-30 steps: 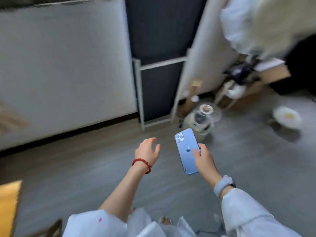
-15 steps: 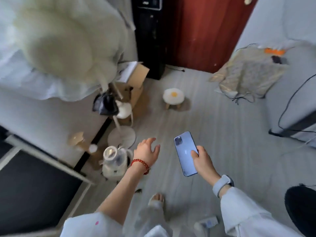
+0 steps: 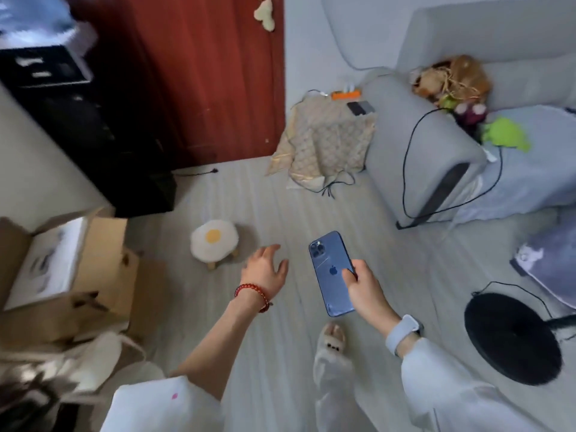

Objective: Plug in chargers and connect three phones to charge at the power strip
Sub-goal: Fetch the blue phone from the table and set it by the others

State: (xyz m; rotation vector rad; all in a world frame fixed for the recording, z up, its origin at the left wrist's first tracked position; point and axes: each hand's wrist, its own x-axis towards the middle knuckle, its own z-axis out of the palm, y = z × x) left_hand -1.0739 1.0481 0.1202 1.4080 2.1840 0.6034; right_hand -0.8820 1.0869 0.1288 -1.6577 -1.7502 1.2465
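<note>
My right hand (image 3: 363, 285) grips a blue phone (image 3: 328, 269), back side up, above the pale wood floor. My left hand (image 3: 265, 271) hovers empty beside it, fingers spread, a red bead bracelet on the wrist. Far ahead, an orange power strip (image 3: 345, 95) with white plugs in it lies by the wall. Two dark phones (image 3: 361, 107) rest beside it on a patterned cushion (image 3: 324, 141). Thin cables (image 3: 338, 183) trail off the cushion's near edge.
A grey sofa (image 3: 420, 145) with a black cable draped over its arm stands at right. An egg-shaped stool (image 3: 214, 240) sits left of my hands. Cardboard boxes (image 3: 93, 263) are at left, a black round fan base (image 3: 512, 336) at right, a red door (image 3: 212, 73) ahead.
My view has swung rightward from the wall and shelf to the door, sofa and power strip. My right hand keeps hold of the blue phone; my left hand stays open.
</note>
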